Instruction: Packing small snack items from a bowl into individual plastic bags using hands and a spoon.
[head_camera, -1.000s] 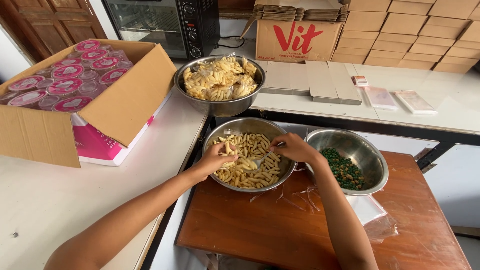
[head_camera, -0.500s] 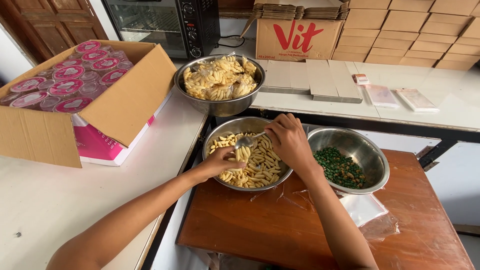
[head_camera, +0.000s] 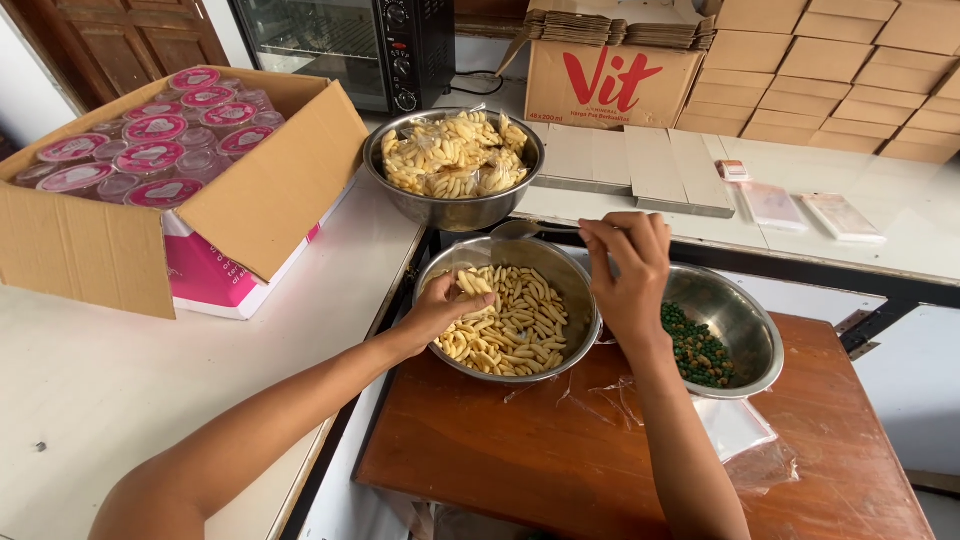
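My left hand (head_camera: 445, 310) rests inside the middle steel bowl (head_camera: 572, 345), which holds pale finger-shaped snack sticks (head_camera: 510, 330). Its fingers are closed on a few of those sticks. My right hand (head_camera: 630, 270) is raised above that bowl's right rim with the fingertips pinched. It holds what looks like a small clear bag (head_camera: 540, 228) stretching to the left. To the right, a second steel bowl (head_camera: 750, 325) holds green peas (head_camera: 695, 350). Behind both, a third bowl (head_camera: 455, 212) is piled with bagged snack sticks.
Both near bowls stand on a brown wooden table (head_camera: 560, 460) with clear plastic sheets (head_camera: 735, 430) on it. An open cardboard box (head_camera: 120, 240) of pink-lidded cups sits on the white counter at left. Flat empty bags (head_camera: 805, 210), stacked cartons (head_camera: 840, 80) and an oven (head_camera: 340, 45) lie behind.
My right hand has lifted from the snack sticks up and to the right of the bowl. My left hand stayed in the bowl and has gathered a few sticks.
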